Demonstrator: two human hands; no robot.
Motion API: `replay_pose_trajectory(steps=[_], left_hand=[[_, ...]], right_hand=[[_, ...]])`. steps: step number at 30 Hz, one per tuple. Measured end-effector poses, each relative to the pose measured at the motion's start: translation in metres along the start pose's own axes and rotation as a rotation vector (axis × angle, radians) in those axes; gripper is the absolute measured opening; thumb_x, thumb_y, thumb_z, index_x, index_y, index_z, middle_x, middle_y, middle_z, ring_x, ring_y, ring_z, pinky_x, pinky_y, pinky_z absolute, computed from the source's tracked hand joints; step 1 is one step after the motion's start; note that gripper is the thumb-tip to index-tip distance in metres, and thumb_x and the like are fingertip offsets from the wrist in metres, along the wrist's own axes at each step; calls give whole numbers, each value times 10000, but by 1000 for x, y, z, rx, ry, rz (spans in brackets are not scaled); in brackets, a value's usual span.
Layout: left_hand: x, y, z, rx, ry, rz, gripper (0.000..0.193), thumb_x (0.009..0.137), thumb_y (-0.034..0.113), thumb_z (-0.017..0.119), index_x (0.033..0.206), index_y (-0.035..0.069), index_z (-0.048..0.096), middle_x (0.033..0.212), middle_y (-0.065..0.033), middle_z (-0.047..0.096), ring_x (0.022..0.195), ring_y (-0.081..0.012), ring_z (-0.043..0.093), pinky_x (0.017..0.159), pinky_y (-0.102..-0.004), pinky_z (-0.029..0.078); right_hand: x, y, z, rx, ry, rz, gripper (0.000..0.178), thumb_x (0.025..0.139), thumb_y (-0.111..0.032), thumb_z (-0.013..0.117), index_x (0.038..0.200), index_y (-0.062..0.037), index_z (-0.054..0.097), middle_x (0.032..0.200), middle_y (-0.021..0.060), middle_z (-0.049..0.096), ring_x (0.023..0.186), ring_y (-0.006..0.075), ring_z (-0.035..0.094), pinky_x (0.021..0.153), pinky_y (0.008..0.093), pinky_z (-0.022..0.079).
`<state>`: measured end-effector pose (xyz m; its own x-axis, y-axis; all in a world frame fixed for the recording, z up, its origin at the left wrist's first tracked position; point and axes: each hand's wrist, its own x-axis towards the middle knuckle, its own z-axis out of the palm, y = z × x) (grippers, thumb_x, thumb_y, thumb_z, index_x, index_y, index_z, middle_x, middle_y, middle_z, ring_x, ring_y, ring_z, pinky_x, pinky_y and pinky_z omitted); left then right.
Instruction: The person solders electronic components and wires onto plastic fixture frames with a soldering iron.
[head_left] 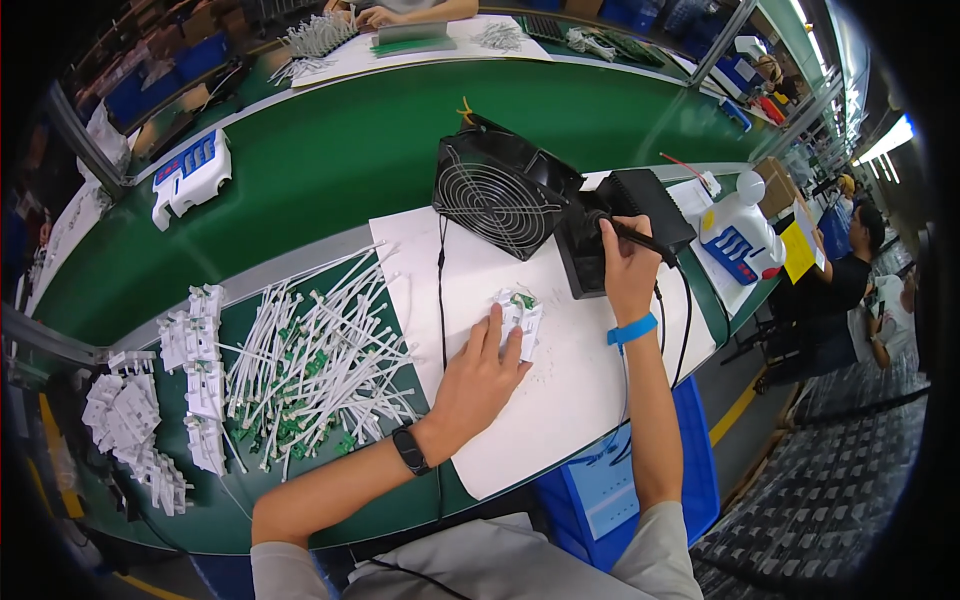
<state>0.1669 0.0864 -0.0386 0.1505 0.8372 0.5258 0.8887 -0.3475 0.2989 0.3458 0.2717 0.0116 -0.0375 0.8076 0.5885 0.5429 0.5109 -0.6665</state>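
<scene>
My left hand (474, 384), a dark band on its wrist, lies over a small white plastic housing (529, 326) on the white sheet (520, 430). Its fingers grip the housing's near side; a small green circuit board (523, 300) shows at the far end. In my right hand (630, 275), which has a blue strap at the wrist, is the black handle of a soldering iron (645, 241). The hand is at the black iron stand (582, 262), and the iron's tip cannot be made out there. A black fan with a wire grille (498, 200) stands just left of the stand.
White cables with green boards (310, 360) are heaped at left. Beyond them are a row of white housings (204, 390) and a pile of more (125, 415). A white bottle (738, 235) stands at right. A blue bin (690, 450) sits below the edge. Another person works across the green bench.
</scene>
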Motion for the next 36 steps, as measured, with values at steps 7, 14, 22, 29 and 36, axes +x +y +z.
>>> replay_pose_trajectory(steps=[7,14,22,29,36], left_hand=[[-6,-5,5,-110,-111,-128,486,908,286,703,1254,-47,631,1441,-316,485,1221,-435,514,1008,-468,510],[4,-2,-60,-230,11,-199,410,813,142,714,1140,-87,621,1441,-366,453,1221,-448,496,1042,-458,477],[-81,-54,-227,-24,211,-444,604,749,72,739,1313,-34,552,1379,-282,531,1273,-458,496,1093,-504,428],[-218,-55,-279,298,276,-851,700,723,37,760,1391,61,552,1478,-185,518,1312,-392,510,1094,-451,433],[-265,-84,-259,213,206,-832,656,794,-4,714,1421,69,537,1533,-177,470,1389,-392,447,1158,-461,367]], right_hand=[[-16,-5,-8,130,-38,235,349,874,-164,831,1127,-15,644,857,23,638,771,80,556,697,244,460],[-68,3,-17,82,-57,125,223,992,-132,701,847,-43,557,640,-47,441,601,31,358,549,249,280],[-72,5,-23,-4,-107,50,247,1026,-153,659,838,-27,560,620,-54,385,583,37,313,522,267,236],[-77,5,-19,92,37,-18,287,1035,-163,646,798,-39,544,623,-58,376,593,43,294,526,281,201],[-79,1,-14,57,-41,-39,295,1035,-152,637,784,-37,533,618,-55,391,589,40,294,523,279,195]])
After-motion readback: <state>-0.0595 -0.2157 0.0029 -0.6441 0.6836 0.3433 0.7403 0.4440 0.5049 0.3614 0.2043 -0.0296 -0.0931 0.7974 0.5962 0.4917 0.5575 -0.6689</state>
